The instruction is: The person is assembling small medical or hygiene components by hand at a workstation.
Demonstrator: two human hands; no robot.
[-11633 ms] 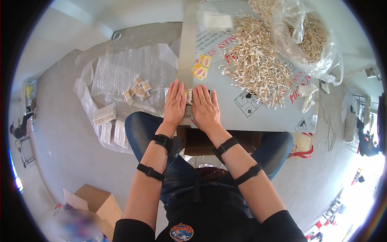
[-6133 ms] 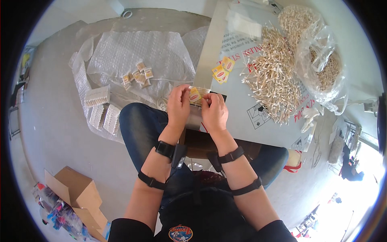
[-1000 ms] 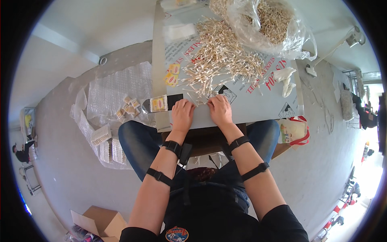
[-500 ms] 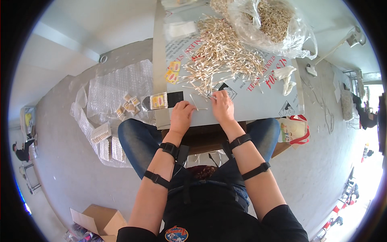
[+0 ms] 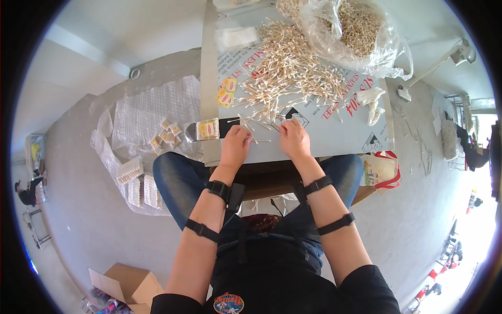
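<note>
A large loose heap of cotton swabs spreads over the table, its near edge reaching toward my hands. My left hand is closed at the near edge, fingertips pinched on swabs, with a few stray ones crossing beside it. Fingers bent together, my right hand pinches swabs at the heap's near fringe; how many is hidden. Just left of my left hand lies a clear pack of swabs with a yellow label, on a black patch. Small yellow cards rest beyond it.
A clear plastic bag full of swabs stands at the far right of the table, near a crumpled white cloth. On the floor at left, bubble wrap carries small filled packs. An open cardboard box sits lower left.
My right hand has shifted slightly right, and my left hand has turned a little. More swabs now lie crossed beside my left fingertips. The view has moved slightly.
</note>
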